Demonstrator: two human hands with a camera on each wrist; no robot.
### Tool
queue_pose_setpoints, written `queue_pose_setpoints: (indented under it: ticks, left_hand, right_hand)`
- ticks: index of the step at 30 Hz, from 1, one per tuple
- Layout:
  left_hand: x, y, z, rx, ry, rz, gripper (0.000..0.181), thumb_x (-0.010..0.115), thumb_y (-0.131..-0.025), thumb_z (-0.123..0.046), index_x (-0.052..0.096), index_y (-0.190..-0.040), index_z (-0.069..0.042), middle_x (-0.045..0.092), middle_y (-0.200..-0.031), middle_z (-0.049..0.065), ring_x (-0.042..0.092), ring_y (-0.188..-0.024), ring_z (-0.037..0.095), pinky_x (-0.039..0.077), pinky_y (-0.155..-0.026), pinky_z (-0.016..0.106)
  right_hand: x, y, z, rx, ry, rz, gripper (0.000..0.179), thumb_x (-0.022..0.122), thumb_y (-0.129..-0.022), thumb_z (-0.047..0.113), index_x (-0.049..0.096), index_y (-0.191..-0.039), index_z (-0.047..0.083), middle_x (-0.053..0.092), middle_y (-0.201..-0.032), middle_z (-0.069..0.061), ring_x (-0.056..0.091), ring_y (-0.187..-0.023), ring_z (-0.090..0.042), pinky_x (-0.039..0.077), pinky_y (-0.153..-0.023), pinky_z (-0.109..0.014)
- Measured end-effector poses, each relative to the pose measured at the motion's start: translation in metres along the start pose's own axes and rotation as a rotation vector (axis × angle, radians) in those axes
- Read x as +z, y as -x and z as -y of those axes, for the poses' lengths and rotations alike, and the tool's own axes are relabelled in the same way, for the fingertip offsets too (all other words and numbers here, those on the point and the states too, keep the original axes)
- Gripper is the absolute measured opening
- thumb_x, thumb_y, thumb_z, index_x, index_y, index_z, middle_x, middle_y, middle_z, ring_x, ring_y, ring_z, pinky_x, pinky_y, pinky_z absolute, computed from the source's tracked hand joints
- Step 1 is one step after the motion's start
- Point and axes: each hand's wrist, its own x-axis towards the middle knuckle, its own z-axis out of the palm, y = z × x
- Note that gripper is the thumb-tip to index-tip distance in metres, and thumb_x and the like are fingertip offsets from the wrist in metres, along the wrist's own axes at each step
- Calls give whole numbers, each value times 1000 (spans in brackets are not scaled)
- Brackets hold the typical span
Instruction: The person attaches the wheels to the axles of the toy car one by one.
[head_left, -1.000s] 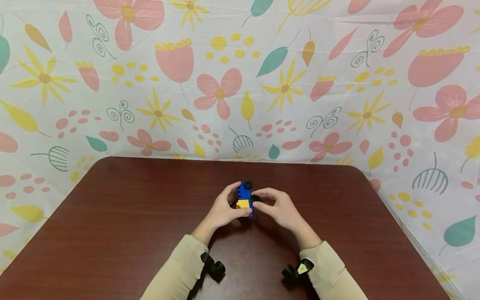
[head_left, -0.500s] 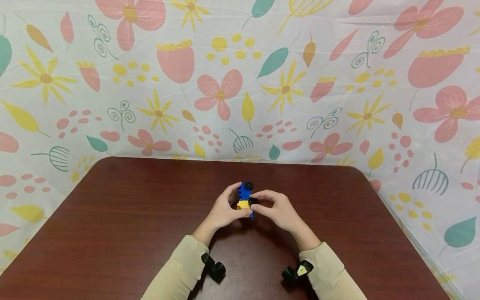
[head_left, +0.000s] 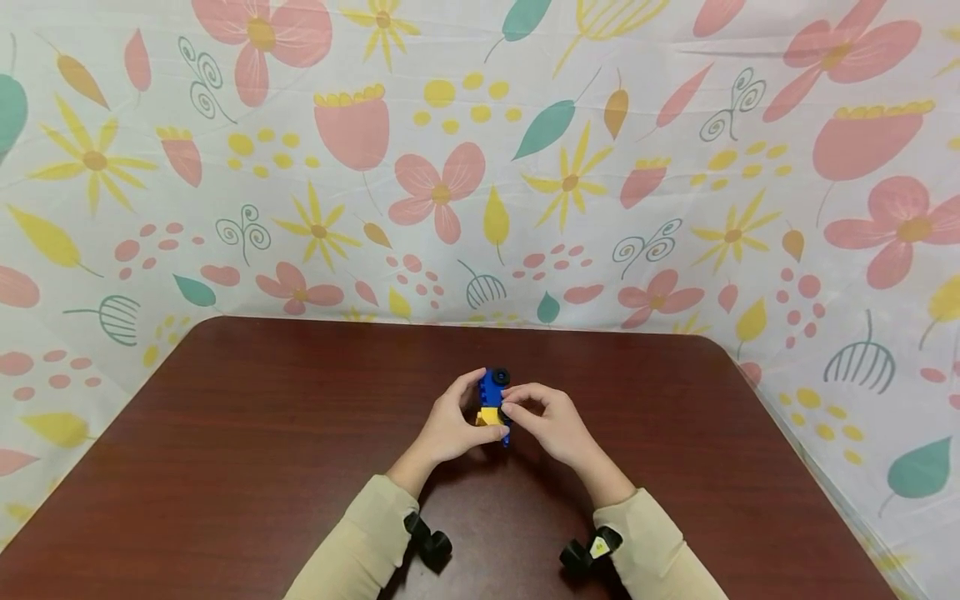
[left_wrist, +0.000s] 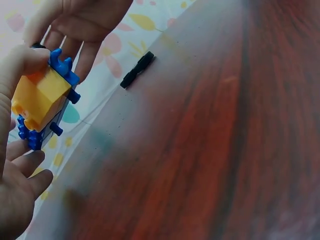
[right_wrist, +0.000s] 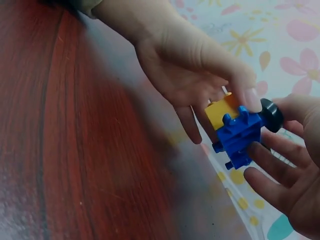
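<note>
A toy car of blue blocks (head_left: 492, 392), with a yellow block (head_left: 491, 416) on it, is held tilted above the table. My left hand (head_left: 448, 428) grips it, thumb over the near end. One black wheel (head_left: 500, 377) sits at the car's far end. In the right wrist view, my right hand (right_wrist: 295, 185) pinches another black wheel (right_wrist: 271, 115) against the car's side; whether it is seated there I cannot tell. Two bare blue axle pegs (left_wrist: 56, 128) stick out of the opposite side in the left wrist view.
The brown wooden table (head_left: 262, 467) extends around both hands, with a flower-printed cloth (head_left: 442, 192) behind it. Black wrist devices (head_left: 431, 542) hang beside both sleeves. A small black object (left_wrist: 137, 70) shows near the table's edge in the left wrist view.
The wheel in my right hand has moved left from beside the car to against its side. My left hand keeps its hold on the car, hardly moving.
</note>
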Motion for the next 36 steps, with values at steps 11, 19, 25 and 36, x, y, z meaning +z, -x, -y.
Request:
queue_pose_setpoints:
  ticks: [11,19,25,36]
  left_hand:
    - [3,2,0,27,-34,-51,87,81,-72,-28,36,-144,-16,42,-145,11,41,-135,27,36,-107,50]
    - [4,2,-4,18,14,-67,84,81,-72,-23,37,-144,-17,39,-147,13,38,-136,31,34,-108,53]
    - [4,0,-5,6,63,-41,85,79,-74,-12,34,-145,-8,39,-147,19,35,-137,34,31,-108,57]
    - [3,1,-8,24,52,-74,85,82,-72,-20,38,-144,-13,46,-143,12,41,-135,28,31,-110,54]
  right_hand:
    - [-2,1,-2,237,-284,180,40,56,-95,29,57,-128,6,47,-134,-19,63,-98,-22,56,-80,-46]
    - [-7,1,-1,322,-400,296,52,50,-97,40,45,-141,14,50,-133,-19,65,-103,-33,56,-78,-49]
    - [-7,1,-2,329,-491,325,54,48,-97,40,40,-144,13,59,-118,-11,68,-95,-27,55,-81,-49]
    - [4,3,0,319,-636,269,49,49,-98,33,38,-139,10,54,-111,-6,67,-84,-18,57,-73,-43]
